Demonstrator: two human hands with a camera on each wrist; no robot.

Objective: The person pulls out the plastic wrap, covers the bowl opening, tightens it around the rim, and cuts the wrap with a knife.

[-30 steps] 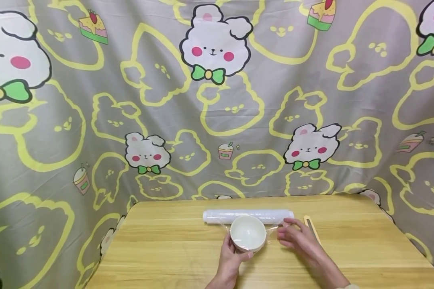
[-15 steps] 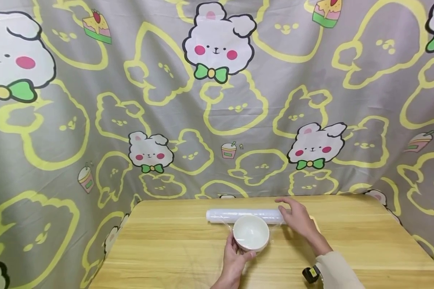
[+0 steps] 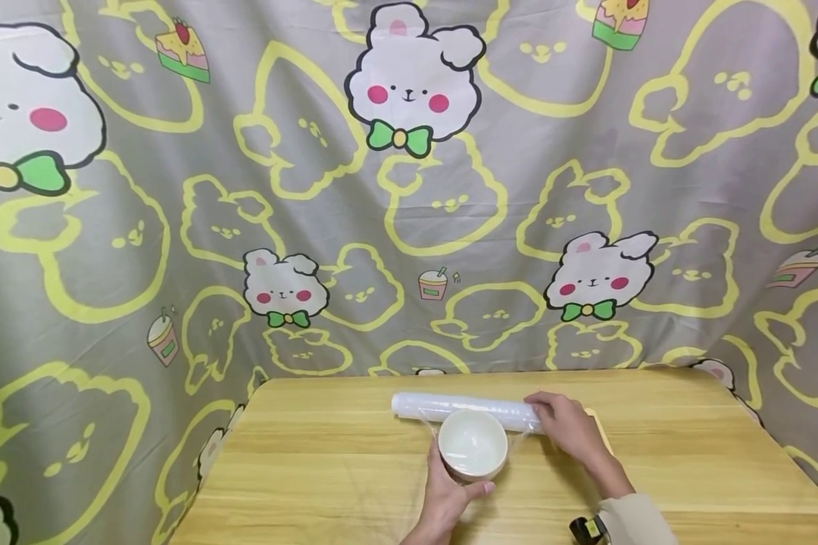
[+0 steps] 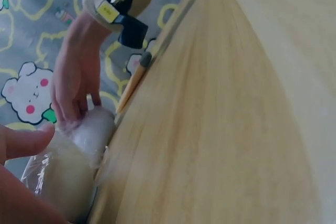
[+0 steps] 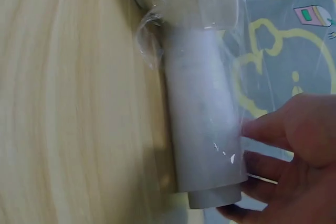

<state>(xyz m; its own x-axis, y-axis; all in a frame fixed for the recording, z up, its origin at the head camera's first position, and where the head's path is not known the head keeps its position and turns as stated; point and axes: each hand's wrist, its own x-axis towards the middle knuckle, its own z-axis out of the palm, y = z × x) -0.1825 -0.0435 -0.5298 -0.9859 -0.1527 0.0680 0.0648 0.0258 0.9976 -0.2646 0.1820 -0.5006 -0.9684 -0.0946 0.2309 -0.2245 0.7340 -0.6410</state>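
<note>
A white bowl [image 3: 473, 443] stands near the middle of the table with clear film stretched over its mouth. My left hand [image 3: 441, 496] holds it from the left and front, thumb along the near side. Loose film edges stick out beside the bowl, wrinkled and shiny in the left wrist view. Right behind lies a roll of cling film [image 3: 443, 406], slightly slanted, its right end nearer me. My right hand [image 3: 576, 430] grips that right end; in the right wrist view its fingertips meet the roll's side beside the protruding core [image 5: 215, 196].
A yellow-orange utility knife [image 3: 600, 430] lies just beyond my right hand, partly covered by it. The wooden table [image 3: 313, 462] ends at a grey patterned curtain [image 3: 354, 219] behind and at both sides. A small black device [image 3: 586, 528] sits at my right wrist.
My right hand left the film edge by the bowl, reached over to the roll's right end and took hold. That end has swung toward me. My left hand stays on the bowl.
</note>
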